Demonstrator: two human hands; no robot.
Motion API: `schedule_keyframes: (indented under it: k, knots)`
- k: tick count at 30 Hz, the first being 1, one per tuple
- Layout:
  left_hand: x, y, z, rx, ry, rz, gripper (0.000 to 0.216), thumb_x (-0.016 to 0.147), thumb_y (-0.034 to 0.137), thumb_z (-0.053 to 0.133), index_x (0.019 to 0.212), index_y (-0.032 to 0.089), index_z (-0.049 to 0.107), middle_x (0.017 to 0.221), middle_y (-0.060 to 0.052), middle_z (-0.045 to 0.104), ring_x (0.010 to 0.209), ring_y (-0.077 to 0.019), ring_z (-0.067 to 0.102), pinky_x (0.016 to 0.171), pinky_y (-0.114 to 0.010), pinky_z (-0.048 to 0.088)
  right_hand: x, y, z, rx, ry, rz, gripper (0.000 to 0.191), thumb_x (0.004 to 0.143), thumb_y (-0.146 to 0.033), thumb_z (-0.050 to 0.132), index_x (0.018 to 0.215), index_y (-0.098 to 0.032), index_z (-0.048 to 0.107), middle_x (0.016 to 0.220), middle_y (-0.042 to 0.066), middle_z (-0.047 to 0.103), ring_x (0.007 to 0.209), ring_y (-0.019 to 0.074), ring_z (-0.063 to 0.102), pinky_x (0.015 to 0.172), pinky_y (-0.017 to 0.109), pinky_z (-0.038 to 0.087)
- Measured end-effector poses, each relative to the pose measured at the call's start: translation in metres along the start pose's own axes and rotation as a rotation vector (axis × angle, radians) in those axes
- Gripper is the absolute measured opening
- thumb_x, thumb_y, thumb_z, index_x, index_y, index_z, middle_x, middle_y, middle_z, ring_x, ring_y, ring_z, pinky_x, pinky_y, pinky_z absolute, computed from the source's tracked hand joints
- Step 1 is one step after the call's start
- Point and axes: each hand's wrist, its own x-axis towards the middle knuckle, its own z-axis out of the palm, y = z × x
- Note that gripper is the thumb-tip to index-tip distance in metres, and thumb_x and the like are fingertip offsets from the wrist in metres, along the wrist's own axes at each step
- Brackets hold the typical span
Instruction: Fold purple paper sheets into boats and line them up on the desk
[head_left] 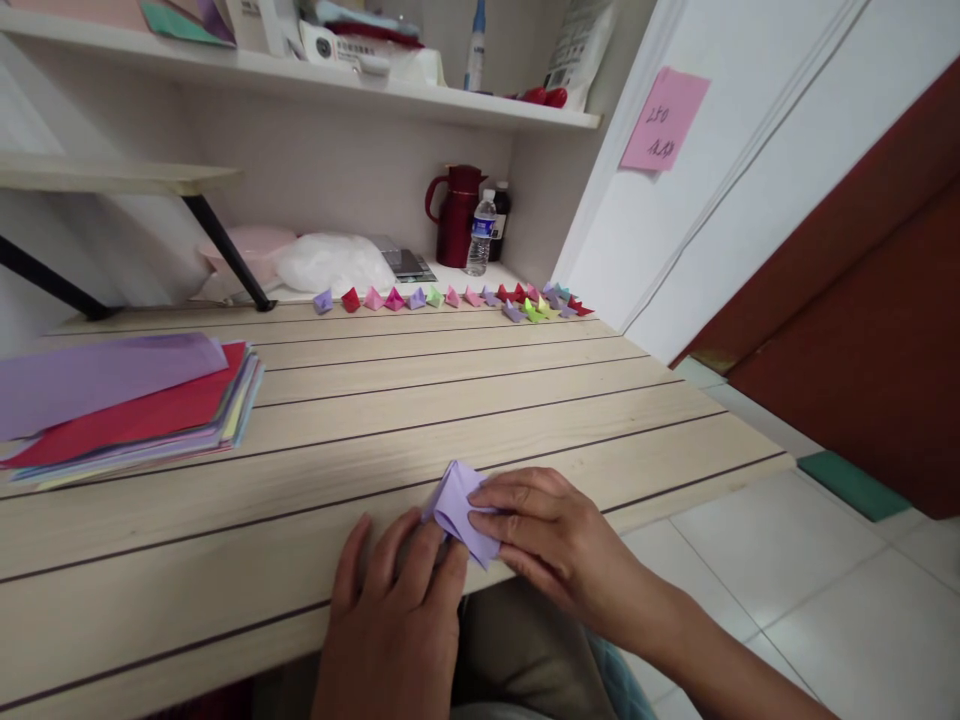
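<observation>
A small folded piece of light purple paper [459, 500] lies at the near edge of the wooden table, with an open fold facing me. My right hand [559, 540] grips its right side, two fingers flat on top and the thumb low at the edge. From the lower left, my left hand [397, 600] holds the paper's near corner with its inner fingertips, while its outer fingers spread over the tabletop. The underside of the paper is hidden.
Stacked coloured paper sheets [150, 400] lie at the left. Small folded paper pieces [394, 298] in several colours line the table's back edge. Behind them stand a dark red jug [457, 220] and a water bottle [481, 235]. A black-legged stand [225, 245] is at the back left.
</observation>
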Motion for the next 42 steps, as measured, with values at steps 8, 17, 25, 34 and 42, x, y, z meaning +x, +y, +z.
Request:
schedule_keyframes:
  k: [8, 17, 25, 34, 42]
  knots:
    - [0.002, -0.004, 0.001, 0.026, 0.014, 0.045, 0.039, 0.085, 0.013, 0.047, 0.116, 0.028, 0.065, 0.12, 0.0, 0.071, 0.12, -0.0229, 0.054, 0.121, -0.045, 0.012, -0.007, -0.005, -0.011, -0.045, -0.181, -0.003, 0.051, 0.099, -0.043, 0.056, 0.143, -0.018, 0.05, 0.139, 0.012, 0.061, 0.135, 0.0267, 0.047, 0.115, 0.05, 0.036]
    - [0.005, -0.022, -0.014, 0.021, 0.345, 0.201, 0.028, 0.081, 0.01, 0.059, 0.106, 0.016, 0.069, 0.115, -0.01, 0.071, 0.115, -0.0147, 0.059, 0.122, -0.042, 0.021, -0.006, -0.003, -0.012, -0.038, -0.234, 0.008, 0.052, 0.1, -0.05, 0.05, 0.143, -0.022, 0.05, 0.145, 0.011, 0.055, 0.137, 0.0261, 0.045, 0.116, 0.048, 0.033]
    - [0.026, -0.001, 0.009, 0.04, 0.307, 0.36, 0.048, 0.093, 0.057, 0.049, 0.121, 0.02, 0.063, 0.124, 0.0, 0.072, 0.147, -0.0123, 0.03, 0.126, -0.05, 0.002, 0.001, -0.01, -0.017, 0.009, -0.26, 0.011, 0.056, 0.098, -0.048, 0.055, 0.147, -0.022, 0.045, 0.148, 0.013, 0.051, 0.136, 0.0261, 0.045, 0.117, 0.046, 0.031]
    - [0.009, -0.009, 0.035, 0.107, 0.257, 0.286, 0.056, 0.096, 0.062, 0.034, 0.121, 0.022, 0.066, 0.125, -0.003, 0.072, 0.145, -0.0138, 0.035, 0.126, -0.044, 0.003, 0.01, 0.013, -0.009, 0.338, 0.105, 0.253, 0.025, 0.1, -0.022, 0.051, 0.114, -0.029, 0.071, 0.116, 0.006, 0.066, 0.109, 0.0187, 0.062, 0.094, 0.032, 0.051]
    - [0.011, -0.003, 0.029, 0.127, 0.189, 0.21, 0.06, 0.091, 0.068, 0.041, 0.13, 0.026, 0.059, 0.131, 0.003, 0.068, 0.131, -0.0165, 0.048, 0.125, -0.046, -0.005, 0.031, 0.03, -0.001, -0.131, -0.096, 0.054, 0.043, 0.096, -0.019, 0.055, 0.132, -0.043, 0.061, 0.128, 0.007, 0.059, 0.106, 0.0253, 0.056, 0.09, 0.045, 0.044]
